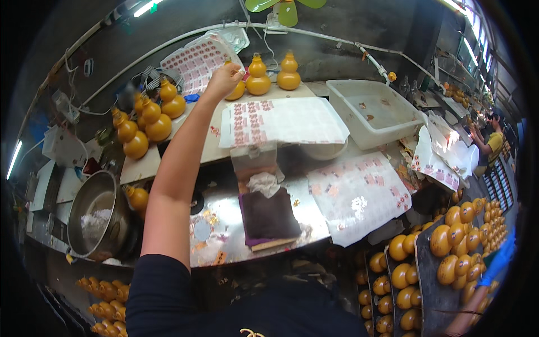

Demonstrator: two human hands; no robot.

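Observation:
My left hand (pixel 224 78) reaches far across the bench to the back row and grips a yellow gourd-shaped bottle (pixel 238 90) by its upper part. Two more yellow gourds (pixel 258 76) (pixel 289 72) stand just right of it on the wooden board (pixel 213 143). At the right rim a hand in a blue glove (pixel 499 258), which looks like my right hand, rests beside a dark tray (pixel 429 281) loaded with yellow gourds. The rim blurs its fingers, so its grip is unclear.
Sticker sheets (pixel 281 121) (pixel 359 194) lie across the bench, with a dark cloth pad (pixel 268 216) in the middle. A steel bowl (pixel 98 216) sits left, a white tub (pixel 373 109) back right. More gourds (pixel 149 121) stand back left. Another person (pixel 491 140) works far right.

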